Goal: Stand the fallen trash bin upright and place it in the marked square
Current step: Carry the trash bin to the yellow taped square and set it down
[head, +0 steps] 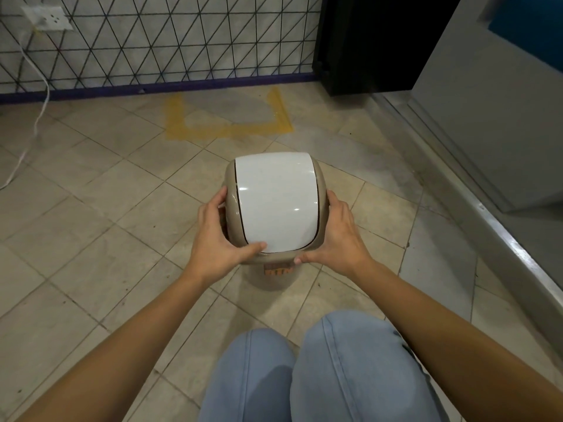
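1. Bin [275,205] count is one, and you are holding it with two hands: your left hand [217,239] is wrapping the left side of the lid rim with its thumb lying on the white flap, and your right hand [333,236] is wrapping the right side with its thumb along the near edge. Both hands are closed around the rim, not flat or spread.
2. One yellow square [228,117] is showing on the tiled floor [91,223], one wall socket [47,18] with one white cable [36,117] is hanging at the far left, and your two knees [304,376] in pale jeans are filling the bottom of the view.
3. The bin's body is mostly hiding under its own lid; only a small part with an orange label is peeking out below your thumbs, and the lettering is too blurred to read. The square's far side is lying against the wall base and is hard to make out. You cannot tell whether the bin's base is touching the floor.
4. The bin is standing upright, its long axis running up toward you, lid facing the camera. It is sitting short of the square, between it and your knees.
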Tool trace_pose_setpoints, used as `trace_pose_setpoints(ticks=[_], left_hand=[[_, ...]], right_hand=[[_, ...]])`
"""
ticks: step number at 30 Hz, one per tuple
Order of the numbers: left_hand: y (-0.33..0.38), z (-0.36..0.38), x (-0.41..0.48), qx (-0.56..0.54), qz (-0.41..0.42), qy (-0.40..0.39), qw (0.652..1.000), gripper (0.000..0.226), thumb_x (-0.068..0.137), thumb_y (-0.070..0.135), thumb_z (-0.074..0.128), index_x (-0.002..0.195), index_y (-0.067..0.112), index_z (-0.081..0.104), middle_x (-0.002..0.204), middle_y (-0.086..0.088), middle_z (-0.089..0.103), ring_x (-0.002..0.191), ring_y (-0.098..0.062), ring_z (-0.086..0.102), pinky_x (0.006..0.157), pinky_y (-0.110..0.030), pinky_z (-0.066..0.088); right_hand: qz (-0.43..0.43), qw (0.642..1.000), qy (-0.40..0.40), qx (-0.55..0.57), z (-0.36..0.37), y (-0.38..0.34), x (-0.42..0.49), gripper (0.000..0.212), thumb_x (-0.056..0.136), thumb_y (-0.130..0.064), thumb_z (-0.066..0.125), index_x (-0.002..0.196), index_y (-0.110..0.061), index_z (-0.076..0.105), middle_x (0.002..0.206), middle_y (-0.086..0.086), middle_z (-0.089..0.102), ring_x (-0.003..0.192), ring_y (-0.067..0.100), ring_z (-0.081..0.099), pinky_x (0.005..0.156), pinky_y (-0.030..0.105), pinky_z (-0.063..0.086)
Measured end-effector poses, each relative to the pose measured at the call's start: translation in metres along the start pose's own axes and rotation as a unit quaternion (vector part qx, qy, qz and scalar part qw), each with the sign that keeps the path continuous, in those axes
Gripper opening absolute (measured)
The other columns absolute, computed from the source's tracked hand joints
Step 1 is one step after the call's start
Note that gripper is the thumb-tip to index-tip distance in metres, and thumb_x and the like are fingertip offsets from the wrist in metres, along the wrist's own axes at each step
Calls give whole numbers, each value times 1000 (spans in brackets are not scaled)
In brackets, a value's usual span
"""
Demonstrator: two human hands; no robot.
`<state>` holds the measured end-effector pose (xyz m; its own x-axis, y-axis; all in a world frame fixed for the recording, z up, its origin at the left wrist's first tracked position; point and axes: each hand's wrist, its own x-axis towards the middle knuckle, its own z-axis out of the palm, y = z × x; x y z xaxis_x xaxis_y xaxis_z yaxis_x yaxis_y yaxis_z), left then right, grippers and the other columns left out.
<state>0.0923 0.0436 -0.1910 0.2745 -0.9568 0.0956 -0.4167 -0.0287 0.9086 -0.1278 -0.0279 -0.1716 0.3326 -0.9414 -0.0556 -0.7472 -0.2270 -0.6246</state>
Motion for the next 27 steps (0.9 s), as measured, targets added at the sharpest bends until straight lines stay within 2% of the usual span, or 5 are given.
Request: trace_pose_setpoints(ticks=[2,4,12,18,27], left_hand=[[-4,0,-1,51,13,-18,998,129,45,45,90,147,32,11,134,16,21,131,-7,30,106,-25,31],[-7,0,1,77,26,-21,996,133,45,46,89,148,32,6,132,17,18,134,-9,27,110,-31,29],[-13,-6,18,65,10,-14,998,133,45,44,89,148,34,5,133,18,17,127,-3,29,107,-26,28],[-13,-10,41,64,-9,-24,998,136,46,33,92,148,37,2,142,8,18,136,-16,30,112,-43,32],[-11,2,79,57,-34,29,997,129,50,23,91,149,30,8,139,5,22,134,-20,34,112,-41,31]], right_hand=[[0,1000,1,4,1,-1,3,144,35,-36,93,147,-19,3,144,7,26,135,22,23,111,43,30],[0,1000,1,13,2,-1,7,144,36,-33,93,147,-19,2,145,6,26,135,22,22,111,41,29],[0,1000,5,31,6,-7,25,142,36,-33,93,146,-24,4,147,1,26,137,18,21,111,41,28],[3,999,3,52,6,-13,49,135,38,-29,93,145,-21,11,148,1,28,138,20,21,112,42,28],[4,999,-3,53,2,-13,102,130,40,-28,93,144,-20,15,146,2,33,137,22,24,110,41,30]])
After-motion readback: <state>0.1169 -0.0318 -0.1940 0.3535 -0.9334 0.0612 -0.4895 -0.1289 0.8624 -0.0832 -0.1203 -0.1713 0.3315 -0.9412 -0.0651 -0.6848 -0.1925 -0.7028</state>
